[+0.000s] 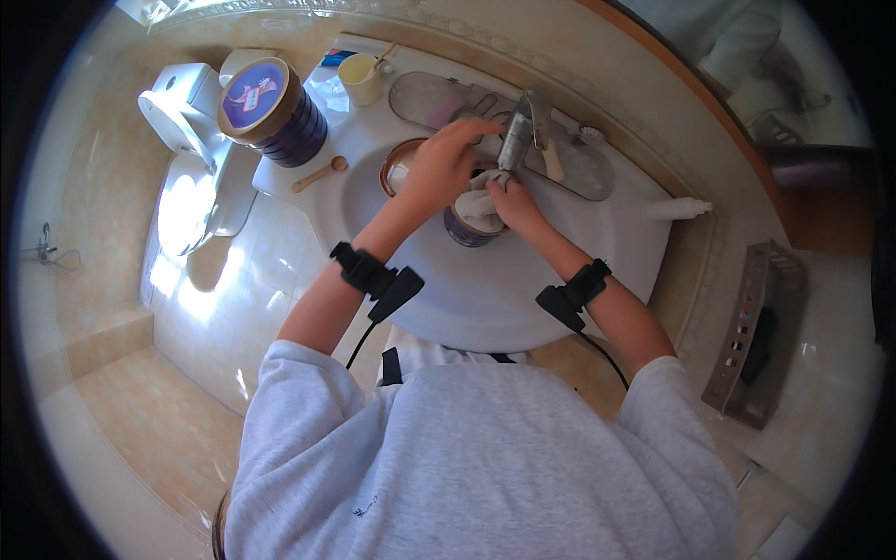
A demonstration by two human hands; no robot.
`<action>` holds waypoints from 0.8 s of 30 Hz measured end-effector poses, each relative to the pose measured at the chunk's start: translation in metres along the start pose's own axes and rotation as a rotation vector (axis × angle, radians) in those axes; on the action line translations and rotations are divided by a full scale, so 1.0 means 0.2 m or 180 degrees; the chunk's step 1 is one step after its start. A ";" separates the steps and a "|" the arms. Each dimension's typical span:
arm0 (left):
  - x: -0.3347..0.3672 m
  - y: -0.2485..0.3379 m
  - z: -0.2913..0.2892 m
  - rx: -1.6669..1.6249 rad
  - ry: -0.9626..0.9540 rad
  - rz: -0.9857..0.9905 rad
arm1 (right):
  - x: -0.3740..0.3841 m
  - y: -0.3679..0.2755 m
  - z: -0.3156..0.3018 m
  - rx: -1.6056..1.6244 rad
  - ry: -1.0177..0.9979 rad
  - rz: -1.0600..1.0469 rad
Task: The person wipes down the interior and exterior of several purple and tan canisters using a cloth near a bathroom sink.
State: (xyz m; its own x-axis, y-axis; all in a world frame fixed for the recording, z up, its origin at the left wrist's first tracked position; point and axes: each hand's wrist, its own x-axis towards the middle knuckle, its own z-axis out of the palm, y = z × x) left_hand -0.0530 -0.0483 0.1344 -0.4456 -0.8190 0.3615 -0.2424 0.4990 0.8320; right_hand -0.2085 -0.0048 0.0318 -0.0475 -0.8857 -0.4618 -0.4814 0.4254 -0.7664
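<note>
In the washbasin (429,299) stands a small dark purple tub (471,233), under the spout of the metal faucet (516,135). A crumpled whitish cloth or bag (476,207) bulges at its mouth. My right hand (515,205) is closed at the tub's rim, pinching the whitish material beneath the spout. My left hand (448,168) reaches over the basin with fingers stretched toward the faucet; whether they touch it I cannot tell. Partly behind my left wrist, a round brown-rimmed lid or dish (399,166) lies in the basin.
A large purple tub with a gold-rimmed lid (271,110) stands on the counter's left, near a wooden scoop (320,175) and a yellow cup (360,79). At right lies a white tube (679,209). A toilet (187,205) is left; a plastic basket (758,336) is right.
</note>
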 end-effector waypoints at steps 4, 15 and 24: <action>-0.34 -0.20 -0.13 0.0089 0.0408 -0.0635 | -0.10 -0.13 0.09 -0.0555 -0.0442 -0.0054; -0.74 -0.37 -0.10 -0.0487 -0.0086 -0.2015 | -0.17 -0.12 0.16 -0.1787 0.0187 -0.0754; -0.78 -0.50 -0.04 -0.1366 0.0033 -0.3150 | -0.31 -0.19 0.05 -0.0663 0.0322 -0.0836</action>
State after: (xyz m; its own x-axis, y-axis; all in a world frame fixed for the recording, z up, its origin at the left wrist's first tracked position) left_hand 0.0476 0.0282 -0.0022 -0.2099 -0.8078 -0.5508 -0.1679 -0.5252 0.8342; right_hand -0.1790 0.0368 0.0847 0.0201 -0.9783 -0.2064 -0.6564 0.1428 -0.7408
